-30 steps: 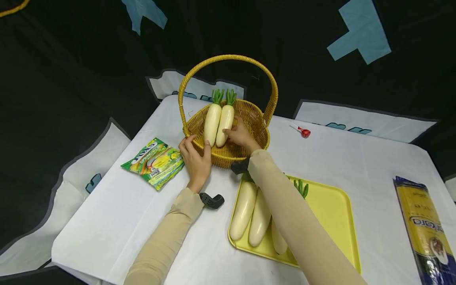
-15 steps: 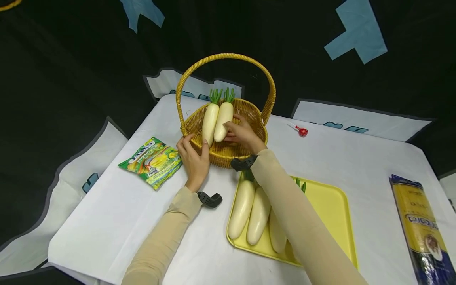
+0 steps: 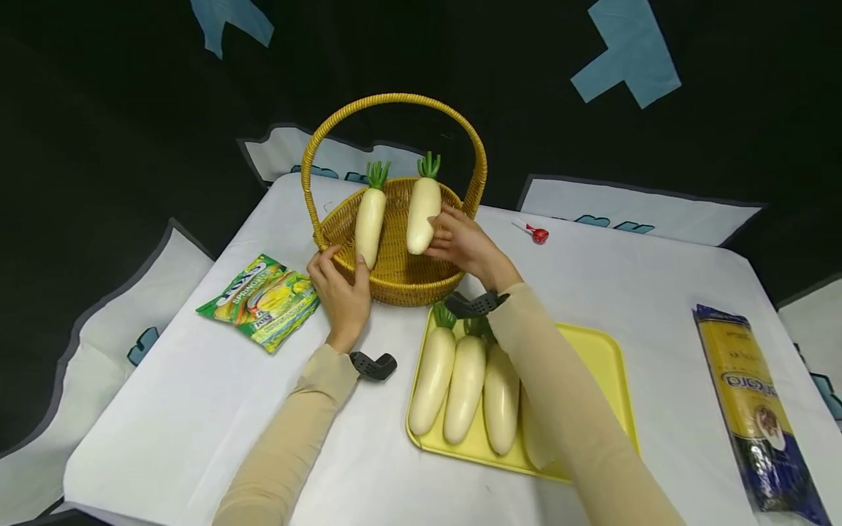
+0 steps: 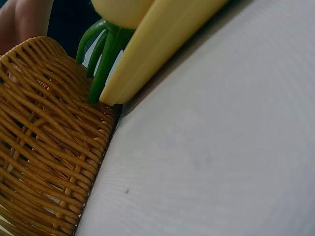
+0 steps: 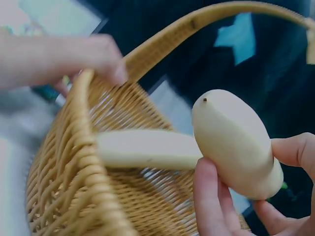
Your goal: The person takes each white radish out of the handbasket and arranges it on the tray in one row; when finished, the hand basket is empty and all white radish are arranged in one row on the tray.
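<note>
A white radish point(image 3: 424, 208) with green stem stubs is held by my right hand point(image 3: 465, 242) over the right side of the wicker basket point(image 3: 411, 294). In the right wrist view thumb and fingers pinch this radish point(image 5: 231, 140) around its sides, its blunt end facing the camera. Another white radish point(image 3: 370, 225) leans inside the basket on the left, its leaves above the back rim. My left hand point(image 3: 343, 296) grips the basket's front left rim, thumb on the inner side. The left wrist view shows the woven wall point(image 4: 49, 142) but not the left hand's fingers.
In front of the basket, a yellow tray point(image 3: 608, 365) holds several white radishes point(image 3: 464, 387), partly under my right forearm. A green candy bag point(image 3: 262, 301) lies left of the basket. A red lollipop point(image 3: 539, 235) and a yellow-blue packet point(image 3: 750, 394) lie to the right.
My right hand has lifted its radish away from the other one and shifted it right, so a gap now separates them. The left hand stays on the rim. The head view has shifted slightly.
</note>
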`<state>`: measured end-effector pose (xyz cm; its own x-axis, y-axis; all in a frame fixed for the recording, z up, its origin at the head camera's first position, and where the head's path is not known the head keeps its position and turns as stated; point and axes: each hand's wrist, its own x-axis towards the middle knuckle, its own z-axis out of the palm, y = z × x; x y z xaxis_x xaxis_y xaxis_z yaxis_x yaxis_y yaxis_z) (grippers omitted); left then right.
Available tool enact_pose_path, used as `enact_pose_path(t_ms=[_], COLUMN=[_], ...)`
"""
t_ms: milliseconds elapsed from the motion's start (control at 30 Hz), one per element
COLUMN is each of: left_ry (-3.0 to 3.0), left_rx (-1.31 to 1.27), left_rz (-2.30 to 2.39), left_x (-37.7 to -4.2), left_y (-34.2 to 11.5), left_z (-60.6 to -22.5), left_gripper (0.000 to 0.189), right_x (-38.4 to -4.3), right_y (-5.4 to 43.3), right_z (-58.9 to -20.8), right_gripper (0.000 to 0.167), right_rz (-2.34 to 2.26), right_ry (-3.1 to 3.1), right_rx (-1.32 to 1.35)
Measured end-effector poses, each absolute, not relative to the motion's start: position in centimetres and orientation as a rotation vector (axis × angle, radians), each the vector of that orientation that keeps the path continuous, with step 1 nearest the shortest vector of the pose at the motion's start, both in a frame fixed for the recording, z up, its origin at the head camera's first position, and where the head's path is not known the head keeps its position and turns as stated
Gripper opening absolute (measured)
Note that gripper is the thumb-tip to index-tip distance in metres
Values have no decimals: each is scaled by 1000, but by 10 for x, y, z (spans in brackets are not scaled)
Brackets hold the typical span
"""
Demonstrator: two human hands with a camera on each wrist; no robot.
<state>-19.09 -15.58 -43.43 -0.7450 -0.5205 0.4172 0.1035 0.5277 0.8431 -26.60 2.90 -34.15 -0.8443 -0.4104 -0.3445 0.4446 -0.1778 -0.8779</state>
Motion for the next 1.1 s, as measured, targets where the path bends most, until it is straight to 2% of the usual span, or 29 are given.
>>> enact_pose_path(t_ms=[200, 400, 767, 933, 1100], left_ry=[-2111, -2114, -2121, -2118, -2108], left_rx=[341, 350, 349, 347, 342], left_rz=[-1213, -1221, -1221, -1226, -1228], left_x=[-191, -192, -192, -190, -192], left_y=[-160, -157, -156, -156, -154], left_z=[-432, -433, -434, -435, -435], left_gripper=[44, 46, 44, 44, 44], right_x=[-241, -194, -100, -64, -48], right_y=[63, 119, 235, 259, 269], right_z=[-327, -324, -363, -382, -388], right_gripper=[60, 58, 43, 43, 44], right_rz=[-2067, -2049, -2072, -1961, -1860], right_ry=[1438, 1405, 1533, 1677, 1755], right_rx=[-4, -95, -218, -170, -111])
